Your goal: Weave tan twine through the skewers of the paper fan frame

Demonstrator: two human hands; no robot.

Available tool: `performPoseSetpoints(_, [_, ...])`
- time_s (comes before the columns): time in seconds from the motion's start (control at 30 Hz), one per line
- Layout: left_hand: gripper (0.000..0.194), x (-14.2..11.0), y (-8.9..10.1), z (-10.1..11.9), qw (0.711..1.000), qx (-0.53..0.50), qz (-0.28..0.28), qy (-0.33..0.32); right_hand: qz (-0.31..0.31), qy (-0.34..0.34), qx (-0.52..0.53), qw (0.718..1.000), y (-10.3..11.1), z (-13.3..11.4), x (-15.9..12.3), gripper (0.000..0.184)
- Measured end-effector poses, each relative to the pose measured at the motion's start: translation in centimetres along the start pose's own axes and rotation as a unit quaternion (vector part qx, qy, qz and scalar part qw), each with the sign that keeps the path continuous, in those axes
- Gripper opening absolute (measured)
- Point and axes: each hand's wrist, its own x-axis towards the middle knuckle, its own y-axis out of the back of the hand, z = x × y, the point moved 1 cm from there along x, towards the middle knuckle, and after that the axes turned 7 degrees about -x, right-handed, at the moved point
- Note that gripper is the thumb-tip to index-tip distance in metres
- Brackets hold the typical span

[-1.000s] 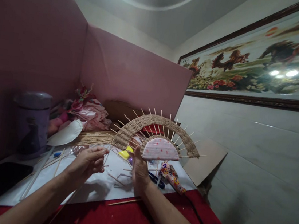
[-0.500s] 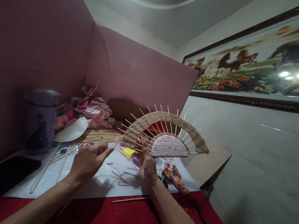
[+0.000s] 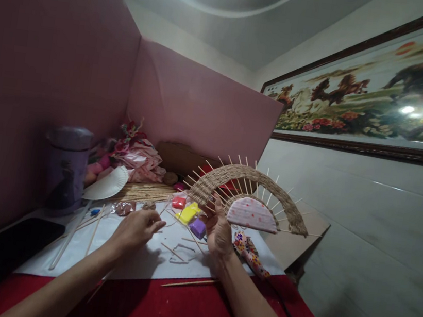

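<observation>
A half-round woven fan (image 3: 241, 173) is held up by my right hand (image 3: 220, 232), whose fingers close around its left end behind the thin sticks. The fan has a brown woven cord arch, pale sticks radiating through it, and a half-disc of pink dotted cloth (image 3: 253, 215) at its base. Left of the fan, my left hand (image 3: 138, 229) hovers over the white sheet with thumb and fingers pinched together. A thin strand shows near those fingertips, but what they hold is too small to make out.
On the white sheet (image 3: 135, 263) lie yellow (image 3: 188, 212), purple (image 3: 197, 227) and red (image 3: 178, 202) packets, loose sticks and a flower-patterned glue gun (image 3: 249, 254). A purple canister (image 3: 65, 170), white pleated fan (image 3: 108, 185) and black phone (image 3: 17, 239) stand or lie left. Sticks (image 3: 140, 192) lie behind.
The fan and my right hand have shifted right and slightly down in view. My left hand has moved slightly right and lower, its fingers more curled. The camera view has turned slightly.
</observation>
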Motion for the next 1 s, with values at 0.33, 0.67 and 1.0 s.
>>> performPoseSetpoints(0.33, [0.039,-0.7,0.0,1.6,0.789,-0.606,-0.024,0.097,-0.073,0.006,-0.072,0.995,-1.1,2.5,-1.8,0.030])
performPoseSetpoints(0.67, [0.011,-0.3,-0.3,1.0,0.722,-0.671,0.046,0.160,-0.136,-0.006,-0.034,0.990,-1.6,1.6,-2.7,0.042])
performPoseSetpoints(1.0, [0.002,-0.2,-0.2,0.7,0.741,-0.641,0.073,0.186,-0.144,-0.096,0.079,0.982,-1.6,1.2,-2.6,0.029])
